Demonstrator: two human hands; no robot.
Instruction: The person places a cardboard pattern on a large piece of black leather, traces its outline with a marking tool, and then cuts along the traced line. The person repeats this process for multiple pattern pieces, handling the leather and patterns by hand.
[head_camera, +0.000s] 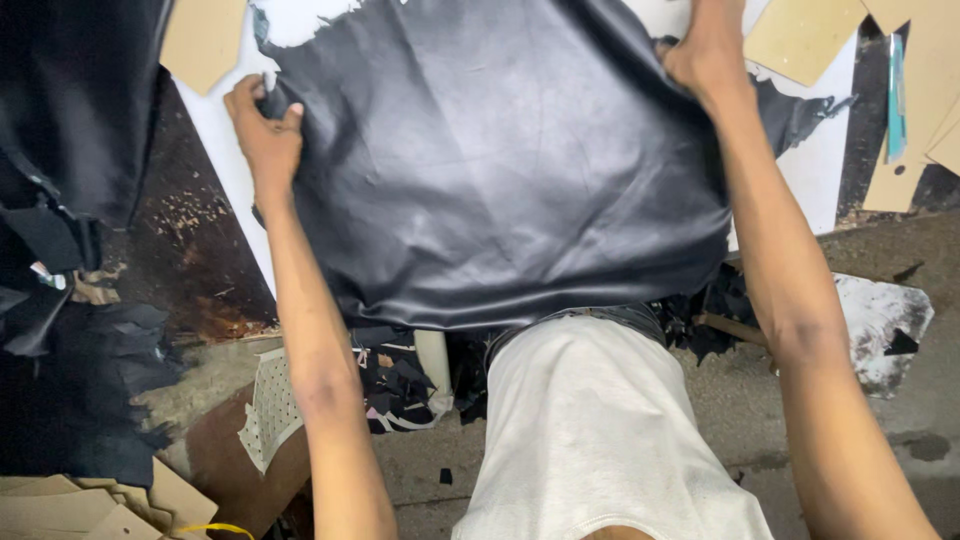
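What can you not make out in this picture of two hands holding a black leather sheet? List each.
- Table, head view: mostly covered by the leather sheet.
- Right hand: fingertips cut off by the top edge.
- Left hand: fingertips tucked behind the sheet's edge.

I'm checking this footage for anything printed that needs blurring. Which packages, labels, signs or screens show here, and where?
None that I can make out: no package, label, sign or screen.
Tan cardboard pieces: flat, unprinted cut shapes, top right.
Black leather sheet: centre, gripped by left hand and right hand.
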